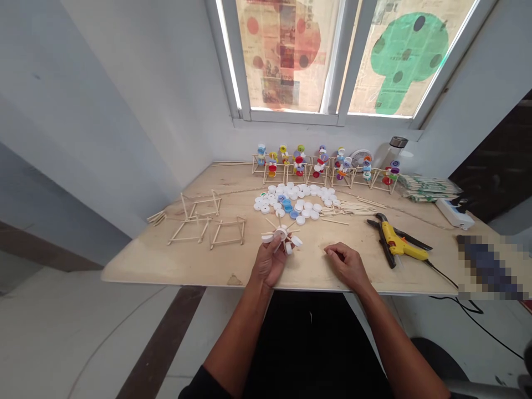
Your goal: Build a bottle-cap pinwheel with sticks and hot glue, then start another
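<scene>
Taking twelve o'clock as straight ahead of the person, the left hand (pixel 269 265) grips a wheel of sticks and white caps (pixel 281 233) just above the near part of the desk (pixel 145 260); its thin spokes look like the weak point. Bare sticks fan out between ten and three o'clock, while caps hang on the lower ones, so a squeeze too hard, or a cap knocked sideways, could twist a joint loose or skew a spoke. The right hand (pixel 348 266) rests at four o'clock from the wheel, half curled; whether it is closed on anything small, I cannot tell. The glue gun (pixel 399 245) lies at three o'clock, and, if hot, could burn fingers that reach across it carelessly, while a tug on its cord (pixel 443 275) might drag it. Loose caps (pixel 305 191) crowd close by at one o'clock, where a brushing sleeve could scatter them. At nine o'clock stand open stick frames (pixel 228 243), light enough that a swinging left elbow might tip or crush one.
</scene>
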A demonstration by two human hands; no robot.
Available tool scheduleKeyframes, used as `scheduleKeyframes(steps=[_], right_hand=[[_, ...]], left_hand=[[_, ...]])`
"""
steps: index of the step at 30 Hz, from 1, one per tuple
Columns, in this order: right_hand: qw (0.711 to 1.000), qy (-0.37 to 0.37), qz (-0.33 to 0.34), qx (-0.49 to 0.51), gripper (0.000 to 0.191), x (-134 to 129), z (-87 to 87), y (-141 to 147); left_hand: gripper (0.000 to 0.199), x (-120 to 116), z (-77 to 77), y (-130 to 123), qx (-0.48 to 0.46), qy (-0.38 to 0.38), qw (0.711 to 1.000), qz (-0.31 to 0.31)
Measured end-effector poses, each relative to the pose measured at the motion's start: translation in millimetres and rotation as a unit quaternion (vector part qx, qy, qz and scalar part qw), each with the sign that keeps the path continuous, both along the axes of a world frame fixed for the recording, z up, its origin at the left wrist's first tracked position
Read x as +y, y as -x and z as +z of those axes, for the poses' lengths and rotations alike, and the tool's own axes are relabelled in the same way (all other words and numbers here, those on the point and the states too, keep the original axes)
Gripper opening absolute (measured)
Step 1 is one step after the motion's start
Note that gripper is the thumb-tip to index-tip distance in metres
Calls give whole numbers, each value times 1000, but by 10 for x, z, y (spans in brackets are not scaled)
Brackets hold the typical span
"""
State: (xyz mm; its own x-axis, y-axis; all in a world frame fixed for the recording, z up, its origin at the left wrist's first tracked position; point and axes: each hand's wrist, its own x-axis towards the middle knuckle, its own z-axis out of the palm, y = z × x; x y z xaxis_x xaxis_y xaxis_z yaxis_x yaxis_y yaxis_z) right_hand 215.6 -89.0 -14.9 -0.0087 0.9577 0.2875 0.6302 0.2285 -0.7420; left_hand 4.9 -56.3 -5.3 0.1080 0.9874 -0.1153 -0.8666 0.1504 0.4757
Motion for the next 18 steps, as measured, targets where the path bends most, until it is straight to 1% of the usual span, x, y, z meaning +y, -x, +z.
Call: scheduleKeyframes(steps=[7,10,12,13,14,16,17,18], right_hand=[[1000,13,5,2,24,-4,10,35],[999,-3,10,30,26,-61,107,20],[998,-41,2,37,24,-125,232,-85],[998,-63,-13,19,22,-158,303,-181],[995,-95,-42,-12,20,-189,372,-307],[978,-132,-131,-93,20,-237,475,-635],[965,-135,-180,-132,21,-254,499,-824],[953,-124,-215,-172,23,-267,500,-1015]], left_hand=[[26,1,4,18,0,9,1000,7],[25,5,18,29,-3,16,1000,12],[24,9,27,36,0,22,1000,14],[24,11,30,40,2,26,1000,12],[24,14,32,44,3,29,1000,11],[23,19,34,53,6,35,999,8],[23,21,33,58,7,38,999,6],[22,24,32,63,9,42,999,4]])
